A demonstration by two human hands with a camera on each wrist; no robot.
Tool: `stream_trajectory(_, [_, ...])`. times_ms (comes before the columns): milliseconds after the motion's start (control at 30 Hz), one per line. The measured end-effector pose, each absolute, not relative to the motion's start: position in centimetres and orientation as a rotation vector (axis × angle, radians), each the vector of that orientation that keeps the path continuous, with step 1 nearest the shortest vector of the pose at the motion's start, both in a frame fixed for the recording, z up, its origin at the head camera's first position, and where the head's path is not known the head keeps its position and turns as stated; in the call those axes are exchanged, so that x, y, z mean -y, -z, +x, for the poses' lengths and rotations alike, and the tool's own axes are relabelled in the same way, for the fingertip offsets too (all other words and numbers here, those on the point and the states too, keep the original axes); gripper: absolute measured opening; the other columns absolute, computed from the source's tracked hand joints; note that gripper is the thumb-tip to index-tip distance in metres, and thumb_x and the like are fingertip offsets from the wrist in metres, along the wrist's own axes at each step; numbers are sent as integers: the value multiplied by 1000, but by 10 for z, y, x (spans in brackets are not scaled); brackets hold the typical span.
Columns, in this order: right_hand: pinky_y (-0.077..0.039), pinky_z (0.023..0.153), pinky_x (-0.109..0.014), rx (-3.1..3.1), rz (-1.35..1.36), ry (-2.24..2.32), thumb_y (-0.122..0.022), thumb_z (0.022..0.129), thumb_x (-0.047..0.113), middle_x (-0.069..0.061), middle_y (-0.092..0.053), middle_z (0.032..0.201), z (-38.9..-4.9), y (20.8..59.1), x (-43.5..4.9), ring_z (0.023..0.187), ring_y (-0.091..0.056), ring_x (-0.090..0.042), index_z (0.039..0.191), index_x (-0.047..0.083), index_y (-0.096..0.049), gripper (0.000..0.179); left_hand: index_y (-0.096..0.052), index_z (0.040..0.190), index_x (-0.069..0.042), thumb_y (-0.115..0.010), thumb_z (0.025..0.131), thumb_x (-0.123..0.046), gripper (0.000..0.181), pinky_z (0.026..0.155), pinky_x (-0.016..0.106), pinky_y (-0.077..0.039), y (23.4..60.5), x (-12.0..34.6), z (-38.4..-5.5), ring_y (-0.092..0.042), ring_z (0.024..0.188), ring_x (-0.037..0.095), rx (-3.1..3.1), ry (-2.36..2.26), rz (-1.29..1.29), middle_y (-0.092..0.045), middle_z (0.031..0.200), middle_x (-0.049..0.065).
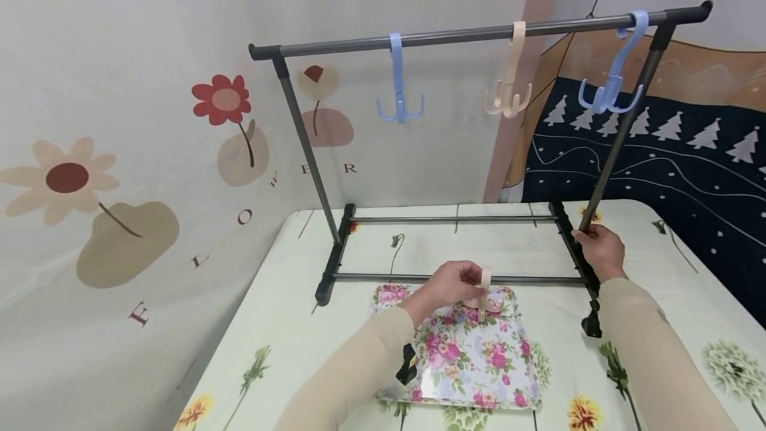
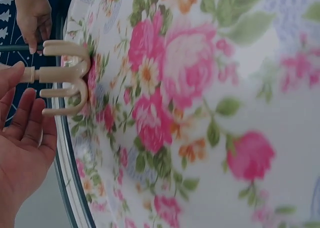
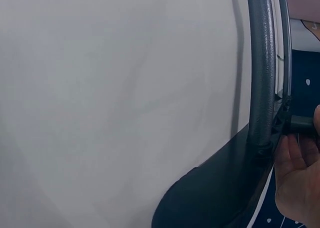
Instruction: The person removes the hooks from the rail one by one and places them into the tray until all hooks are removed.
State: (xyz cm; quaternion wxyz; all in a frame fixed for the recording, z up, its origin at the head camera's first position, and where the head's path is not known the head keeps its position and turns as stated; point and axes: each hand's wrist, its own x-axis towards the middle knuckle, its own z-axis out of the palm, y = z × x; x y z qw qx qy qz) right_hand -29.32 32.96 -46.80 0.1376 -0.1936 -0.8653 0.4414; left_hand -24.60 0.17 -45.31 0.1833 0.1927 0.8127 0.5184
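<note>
My left hand (image 1: 445,285) pinches the stem of a beige multi-prong hook (image 2: 65,75) between thumb and fingers. Its curved prongs hang over the far part of a floral tray (image 1: 467,405). Low on the right side of a dark metal rack, my right hand (image 1: 603,253) holds the slanted upright post (image 1: 615,151) near its foot. In the right wrist view, fingers (image 3: 290,155) curl around that post just above the black base bar (image 3: 210,203). The rack's top rail (image 1: 455,37) runs above both hands.
From the top rail hang a blue hook (image 1: 397,85) left of centre, a beige hook (image 1: 509,82) and another blue hook (image 1: 610,85) at the right end. Two lower crossbars join the rack's feet. The rack stands on a flower-print tablecloth (image 1: 287,351), with patterned curtains behind.
</note>
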Motion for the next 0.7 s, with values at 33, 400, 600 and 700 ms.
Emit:
stream_trajectory(33, [-43, 78, -44, 2507, -559, -1275, -55, 102, 25, -29, -61, 114, -293, 468, -330, 96, -54, -34, 120, -10, -59, 40, -70, 109, -14, -74, 89, -7, 21, 77, 25, -52, 453, 0, -247, -61, 90, 6, -2302, -1442, 555, -66, 98, -5])
stream_trajectory(400, [-42, 80, -47, 2540, -529, -1229, -54, 102, 25, -31, -61, 114, -292, 469, -333, 97, -55, -39, 118, -11, -59, 40, -64, 124, -12, -75, 89, -11, 37, 90, 31, -50, 431, 26, -253, -59, 110, 17, -2405, -1382, 615, -64, 122, 9])
stream_trajectory(600, [-41, 82, -49, 2537, -528, -1225, -55, 102, 25, -31, -61, 115, -292, 468, -333, 99, -55, -40, 118, -11, -59, 40, -65, 124, -15, -75, 90, -16, 36, 95, 35, -49, 415, 44, -259, -59, 112, 19, -2442, -1459, 562, -65, 118, 1])
stream_trajectory(700, [-40, 82, -49, 2544, -522, -1224, -55, 102, 25, -31, -61, 115, -293, 468, -333, 98, -54, -40, 118, -11, -59, 40, -64, 125, -15, -75, 90, -18, 37, 95, 36, -49, 404, 53, -264, -58, 113, 18, -2441, -1517, 528, -65, 119, 1])
